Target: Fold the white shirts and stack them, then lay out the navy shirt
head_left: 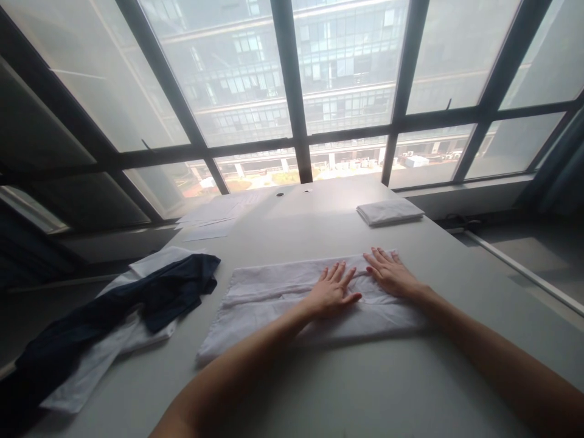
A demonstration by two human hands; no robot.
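Observation:
A white cloth garment [269,292], folded into a long rectangle with some creases, lies flat in front of me. My left hand [332,292] rests palm down near its middle, fingers spread. Close to the cloth's right end, my right hand [390,274] also presses flat with fingers apart. The two hands are a short way from each other, and neither grips the fabric. The cloth's lower right part is partly hidden by my right forearm.
A folded white cloth [390,212] sits at the back right of the white table [292,234]. Dark navy and white garments [168,286] are heaped at the left, hanging over the edge. Paper sheets [210,213] lie at the back left, before large windows [347,61].

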